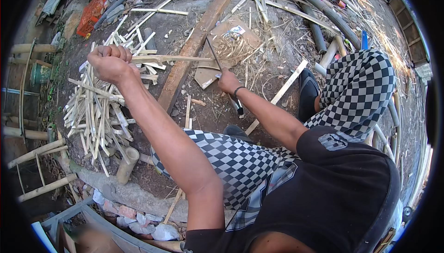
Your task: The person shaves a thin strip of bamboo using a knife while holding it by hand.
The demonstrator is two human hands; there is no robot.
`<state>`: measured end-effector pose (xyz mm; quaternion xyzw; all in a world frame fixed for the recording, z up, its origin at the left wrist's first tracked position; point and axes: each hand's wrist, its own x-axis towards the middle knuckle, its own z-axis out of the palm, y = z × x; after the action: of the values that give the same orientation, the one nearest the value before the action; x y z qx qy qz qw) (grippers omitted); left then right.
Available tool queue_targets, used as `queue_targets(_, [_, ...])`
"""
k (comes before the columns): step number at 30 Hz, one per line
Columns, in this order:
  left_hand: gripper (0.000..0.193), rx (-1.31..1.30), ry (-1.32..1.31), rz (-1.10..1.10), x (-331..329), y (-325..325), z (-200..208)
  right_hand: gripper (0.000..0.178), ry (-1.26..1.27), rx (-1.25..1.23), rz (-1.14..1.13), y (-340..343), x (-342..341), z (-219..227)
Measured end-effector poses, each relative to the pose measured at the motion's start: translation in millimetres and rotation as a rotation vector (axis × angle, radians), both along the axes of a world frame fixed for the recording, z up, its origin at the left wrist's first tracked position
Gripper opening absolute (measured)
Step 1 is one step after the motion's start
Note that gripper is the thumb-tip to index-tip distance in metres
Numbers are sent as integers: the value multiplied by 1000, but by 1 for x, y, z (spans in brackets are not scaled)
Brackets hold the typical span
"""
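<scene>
My left hand is closed in a fist around one end of a pale bamboo strip. The strip reaches rightward across a wooden beam lying on the ground. Closed on a knife, my right hand is just right of the beam. Its narrow dark blade points up and left, crossing the strip near its right end. Part of the handle shows below the hand. Curled shavings lie beyond the blade, on a flat brown board.
A heap of split bamboo strips lies left of the beam, with a short bamboo section near it. Long poles lie at the far right. An orange crate stands far left. My checkered legs flank the work spot.
</scene>
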<state>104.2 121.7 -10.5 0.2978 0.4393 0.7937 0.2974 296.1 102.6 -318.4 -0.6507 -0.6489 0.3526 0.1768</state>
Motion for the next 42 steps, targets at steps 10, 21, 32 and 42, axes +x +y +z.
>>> queue_targets(10, [31,-10,12,124,3,4,4,29,-17,-161,-101,-39,1,-4])
queue_targets(21, [58,-161,81,544,6,1,-1,26,284,207,170,-44,-68,162])
queue_targets(32, [33,-211,-72,550,-7,-9,-4,31,157,174,219,-29,-77,160])
queue_targets(42, [30,-143,-51,509,-3,5,0,29,246,182,133,-35,-72,145])
